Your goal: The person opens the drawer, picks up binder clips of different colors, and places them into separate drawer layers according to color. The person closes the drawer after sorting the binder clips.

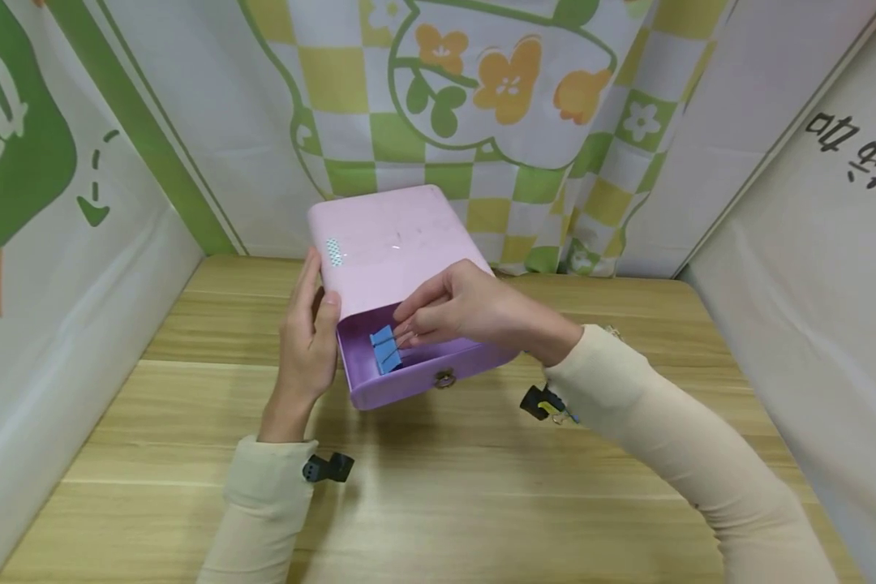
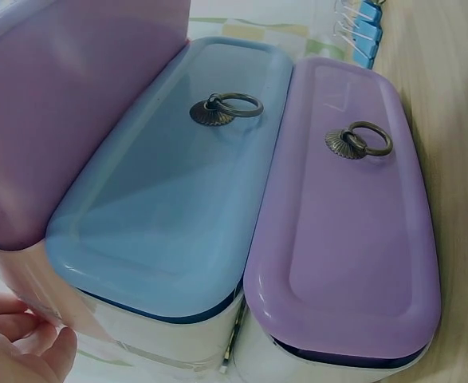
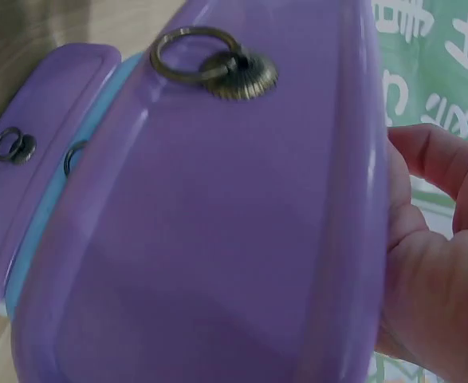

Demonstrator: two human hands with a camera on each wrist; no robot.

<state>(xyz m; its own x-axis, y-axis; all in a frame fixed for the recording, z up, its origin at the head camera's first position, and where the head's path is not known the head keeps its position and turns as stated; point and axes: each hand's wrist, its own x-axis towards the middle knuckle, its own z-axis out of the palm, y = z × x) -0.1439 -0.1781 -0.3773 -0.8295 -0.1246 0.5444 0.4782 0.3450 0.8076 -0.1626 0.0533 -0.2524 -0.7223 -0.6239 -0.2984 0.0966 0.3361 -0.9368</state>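
A pale pink cabinet (image 1: pixel 401 243) stands on the table with its top purple drawer (image 1: pixel 409 389) pulled out. My left hand (image 1: pixel 308 345) lies against the cabinet's left side, thumb near the front edge; in the left wrist view, its fingertips (image 2: pixel 26 343) touch that side. Over the open drawer, my right hand (image 1: pixel 460 312) pinches blue binder clips (image 1: pixel 385 350) by their wire handles, the clips hanging inside the drawer's left part. How many are held is hard to tell. In the right wrist view, part of the right hand (image 3: pixel 437 247) shows behind the drawer front.
Below the open drawer are a shut blue drawer (image 2: pixel 170 183) and a shut purple drawer (image 2: pixel 349 223), each with a ring pull. More blue binder clips (image 2: pixel 367 33) lie on the table beside the cabinet. A patterned curtain (image 1: pixel 496 97) hangs behind.
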